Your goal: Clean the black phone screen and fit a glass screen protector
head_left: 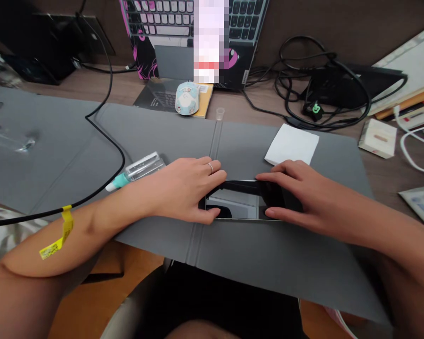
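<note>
A smartphone [243, 201] with a dark glossy screen lies crosswise on the grey desk mat [268, 263], its glass reflecting light shapes. My left hand [191, 188], with a ring on one finger, grips the phone's left end between thumb and fingers. At the right end, my right hand [304, 193] holds the long edges between thumb and fingertips; its palm covers that end. Just beyond my right fingers lies a folded white cloth or paper [291, 145]. A clear bottle [146, 166] with a teal and white cap rests on its side behind my left wrist.
A laptop [175, 56] stands at the back, with a pale blue mouse [187, 98] before it. Tangled black cables [325, 113] and a small white box [378, 137] are at right. One black cable [108, 136] crosses the mat at left. A small clear cap [220, 113] sits behind the phone.
</note>
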Demonstrator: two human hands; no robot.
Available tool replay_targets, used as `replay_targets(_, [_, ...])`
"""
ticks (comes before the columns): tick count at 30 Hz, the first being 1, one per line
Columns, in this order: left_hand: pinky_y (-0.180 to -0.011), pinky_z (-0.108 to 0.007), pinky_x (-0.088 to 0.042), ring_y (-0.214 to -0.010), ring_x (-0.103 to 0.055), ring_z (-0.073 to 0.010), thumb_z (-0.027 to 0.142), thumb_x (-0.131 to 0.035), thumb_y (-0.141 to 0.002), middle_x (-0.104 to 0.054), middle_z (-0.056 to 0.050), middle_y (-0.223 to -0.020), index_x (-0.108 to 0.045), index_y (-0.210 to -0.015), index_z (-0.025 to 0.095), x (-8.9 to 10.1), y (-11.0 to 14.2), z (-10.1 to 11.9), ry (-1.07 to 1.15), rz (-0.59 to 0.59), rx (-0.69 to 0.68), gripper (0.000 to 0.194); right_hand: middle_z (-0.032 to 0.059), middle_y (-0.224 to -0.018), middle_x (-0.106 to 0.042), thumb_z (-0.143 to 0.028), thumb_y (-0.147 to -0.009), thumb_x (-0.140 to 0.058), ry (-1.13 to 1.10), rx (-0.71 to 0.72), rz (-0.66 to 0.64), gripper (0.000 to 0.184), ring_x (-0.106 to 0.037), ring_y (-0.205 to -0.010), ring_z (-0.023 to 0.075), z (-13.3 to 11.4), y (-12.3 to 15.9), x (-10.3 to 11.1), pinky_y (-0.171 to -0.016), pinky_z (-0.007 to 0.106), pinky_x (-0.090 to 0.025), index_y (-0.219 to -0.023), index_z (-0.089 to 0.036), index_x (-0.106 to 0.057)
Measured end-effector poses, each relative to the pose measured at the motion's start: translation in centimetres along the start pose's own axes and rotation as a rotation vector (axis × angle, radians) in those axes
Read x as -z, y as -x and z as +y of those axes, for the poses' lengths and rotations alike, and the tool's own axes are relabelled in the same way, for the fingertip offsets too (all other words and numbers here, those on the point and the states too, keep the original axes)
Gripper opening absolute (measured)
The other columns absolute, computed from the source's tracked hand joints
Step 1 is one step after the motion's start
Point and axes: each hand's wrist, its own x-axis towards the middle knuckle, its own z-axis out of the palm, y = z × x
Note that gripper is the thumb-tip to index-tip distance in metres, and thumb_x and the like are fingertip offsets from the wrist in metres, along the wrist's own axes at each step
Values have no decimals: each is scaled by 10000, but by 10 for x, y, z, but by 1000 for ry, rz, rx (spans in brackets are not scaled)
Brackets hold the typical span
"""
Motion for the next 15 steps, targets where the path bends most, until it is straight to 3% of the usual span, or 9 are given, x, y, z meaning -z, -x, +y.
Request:
replay_targets(7, [-698, -349, -449, -859, -568, -225, 510, -524, -901, -580, -67, -985, -543, -972, 182, -2, 0, -1, -11, 5, -2, 336, 144, -1229, -578, -552, -943, -575, 9, 36, 32, 560, -588, -1117, 325, -4, -1, 3, -909, 459, -506, -1408, -242, -547])
replay_targets(15, [-671, -344, -450, -857, -577, -230, 517, -524, -895, -589, -75, -977, -538, -965, 188, -4, -1, -2, 8, 8, 1, 336, 127, -1180, -562, -254, -966, -516, 24, 202, 62, 355, -537, -1064, 292, -28, -13, 3, -906, 454, -468, -1278, -296, -679])
